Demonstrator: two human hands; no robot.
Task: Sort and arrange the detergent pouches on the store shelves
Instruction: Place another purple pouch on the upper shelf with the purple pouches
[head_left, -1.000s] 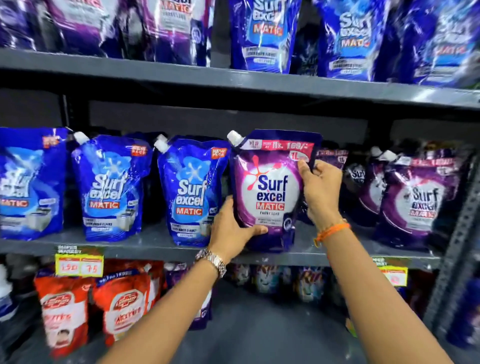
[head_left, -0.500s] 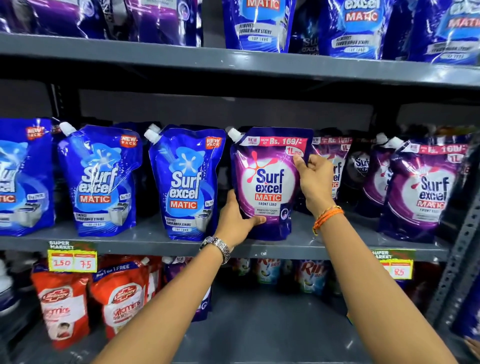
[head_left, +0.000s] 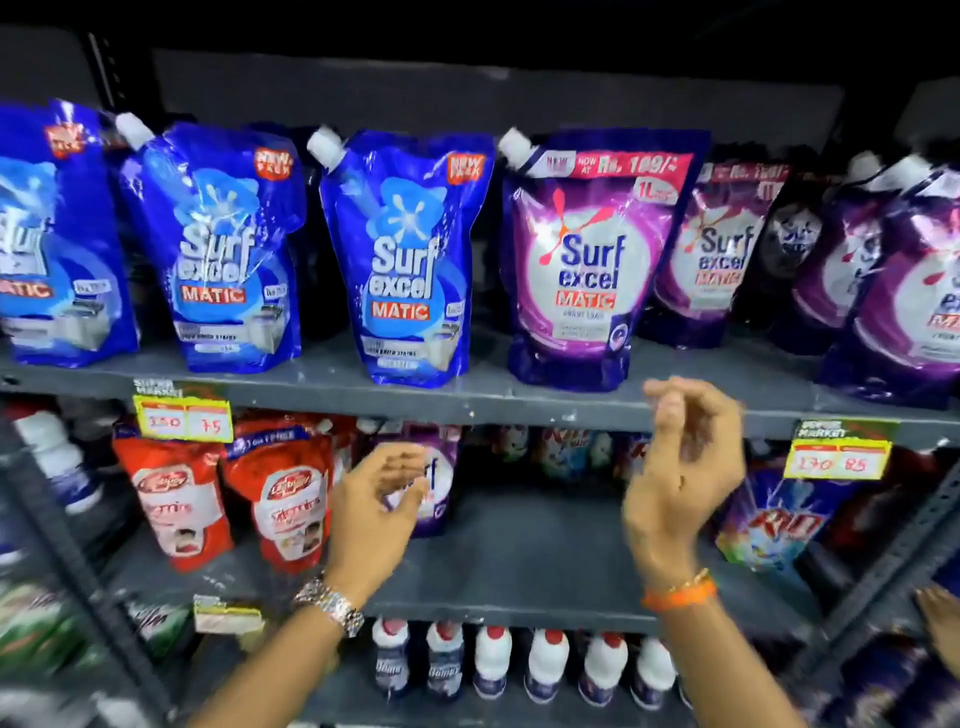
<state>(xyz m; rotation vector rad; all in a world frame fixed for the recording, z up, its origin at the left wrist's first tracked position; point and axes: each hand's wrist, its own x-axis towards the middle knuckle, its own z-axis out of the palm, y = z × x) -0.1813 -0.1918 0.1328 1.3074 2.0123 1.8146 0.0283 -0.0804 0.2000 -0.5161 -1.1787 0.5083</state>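
Note:
A purple Surf Excel pouch (head_left: 592, 260) stands upright on the grey middle shelf (head_left: 519, 400), right of two blue Surf Excel pouches (head_left: 405, 260) (head_left: 223, 249). More purple pouches (head_left: 722, 260) lean behind and to its right. My left hand (head_left: 376, 509) hovers below that shelf, fingers apart and empty, in front of a purple pouch on the lower shelf (head_left: 434, 478). My right hand (head_left: 685, 467) is just under the shelf edge, fingers loosely curled, holding nothing. Both hands are blurred.
Red pouches (head_left: 280, 499) and a Rin pouch (head_left: 774, 525) stand on the lower shelf. White-capped bottles (head_left: 493, 665) line the bottom shelf. Yellow price tags (head_left: 182, 418) (head_left: 836, 460) hang on the shelf edge. Another person's hand (head_left: 943, 623) shows at the right edge.
Both hands let go of the purple pouch and dropped below the middle shelf. The pouch now stands alone. The view has tilted downward.

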